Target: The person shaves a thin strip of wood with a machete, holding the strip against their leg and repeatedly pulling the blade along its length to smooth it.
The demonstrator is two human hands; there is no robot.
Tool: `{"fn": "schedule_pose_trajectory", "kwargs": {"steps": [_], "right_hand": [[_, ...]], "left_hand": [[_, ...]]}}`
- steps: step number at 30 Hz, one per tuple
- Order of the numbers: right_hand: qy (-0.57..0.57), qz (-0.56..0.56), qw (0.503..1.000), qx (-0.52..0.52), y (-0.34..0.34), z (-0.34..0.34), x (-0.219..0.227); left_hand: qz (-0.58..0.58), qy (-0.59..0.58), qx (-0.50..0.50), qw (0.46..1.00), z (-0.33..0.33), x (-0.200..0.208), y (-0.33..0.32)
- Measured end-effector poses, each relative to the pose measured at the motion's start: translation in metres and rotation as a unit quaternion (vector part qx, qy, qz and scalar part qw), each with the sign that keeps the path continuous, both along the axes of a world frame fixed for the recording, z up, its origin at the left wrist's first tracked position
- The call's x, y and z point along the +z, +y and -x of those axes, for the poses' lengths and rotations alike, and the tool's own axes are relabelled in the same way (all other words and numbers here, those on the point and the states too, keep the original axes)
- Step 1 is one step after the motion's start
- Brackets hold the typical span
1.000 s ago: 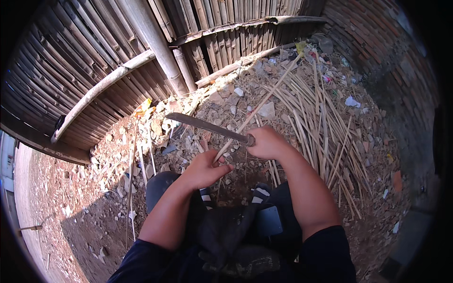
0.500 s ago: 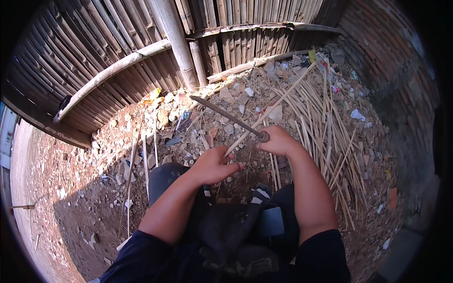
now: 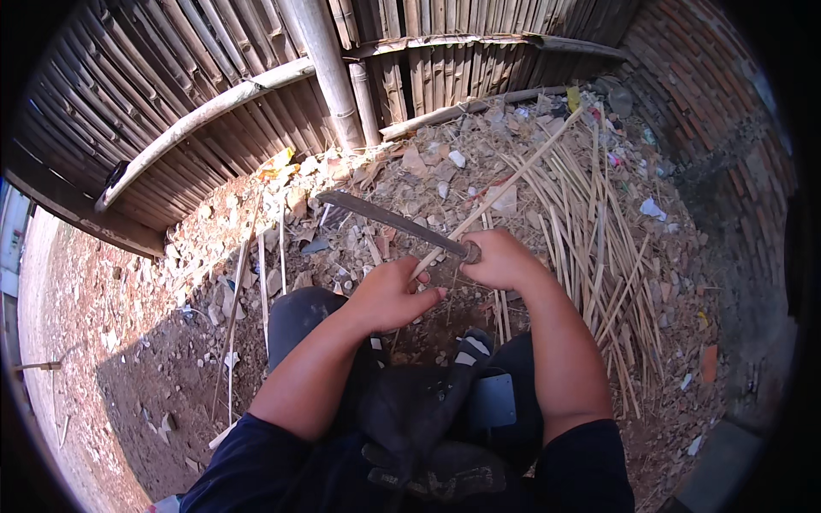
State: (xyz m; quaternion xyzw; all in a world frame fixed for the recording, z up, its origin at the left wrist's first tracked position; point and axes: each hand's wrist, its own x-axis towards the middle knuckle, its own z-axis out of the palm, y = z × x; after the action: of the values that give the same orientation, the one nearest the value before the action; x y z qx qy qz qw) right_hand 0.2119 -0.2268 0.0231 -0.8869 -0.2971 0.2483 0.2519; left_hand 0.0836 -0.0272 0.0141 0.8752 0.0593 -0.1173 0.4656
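My left hand (image 3: 386, 296) is closed around the near end of a long, pale bamboo strip (image 3: 526, 168). The strip slants away to the far right, over the rubble. In my right hand (image 3: 503, 260) is the handle of a machete (image 3: 389, 220), its long dark blade pointing to the far left. The blade crosses the strip just beyond my left hand; whether it touches the strip I cannot tell. Most of the handle is hidden in my right fist.
A heap of bamboo strips (image 3: 590, 231) lies on the right. Stones and litter cover the ground. A bamboo wall (image 3: 197, 141) with a post (image 3: 329, 81) stands ahead, a brick wall (image 3: 710, 68) at the right. More thin sticks (image 3: 263, 278) lie at left.
The machete blade has turned to show more of its flat side, and its tip has shifted left and slightly nearer. Both hands keep their hold.
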Motion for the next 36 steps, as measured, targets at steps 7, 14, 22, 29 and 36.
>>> {"fn": "schedule_pose_trajectory", "kwargs": {"steps": [7, 14, 22, 29, 36], "right_hand": [[0.013, -0.03, 0.999, -0.008, -0.016, -0.015, -0.003], [-0.026, -0.02, 0.999, -0.022, -0.014, -0.016, -0.006], [-0.051, -0.026, 0.998, -0.013, -0.001, -0.004, -0.001], [-0.027, -0.026, 0.991, -0.132, -0.023, -0.02, -0.005], [0.049, -0.034, 0.977, -0.203, -0.044, -0.044, -0.016]], "left_hand": [[0.019, 0.001, -0.008, 1.0, -0.001, 0.006, -0.001], [0.01, 0.0, -0.012, 1.0, 0.001, 0.006, -0.001], [0.003, 0.024, 0.004, 1.0, -0.004, 0.001, 0.006], [0.024, 0.027, -0.011, 0.999, -0.003, 0.005, 0.001], [0.05, 0.028, -0.028, 0.998, -0.003, 0.004, -0.002]]}}
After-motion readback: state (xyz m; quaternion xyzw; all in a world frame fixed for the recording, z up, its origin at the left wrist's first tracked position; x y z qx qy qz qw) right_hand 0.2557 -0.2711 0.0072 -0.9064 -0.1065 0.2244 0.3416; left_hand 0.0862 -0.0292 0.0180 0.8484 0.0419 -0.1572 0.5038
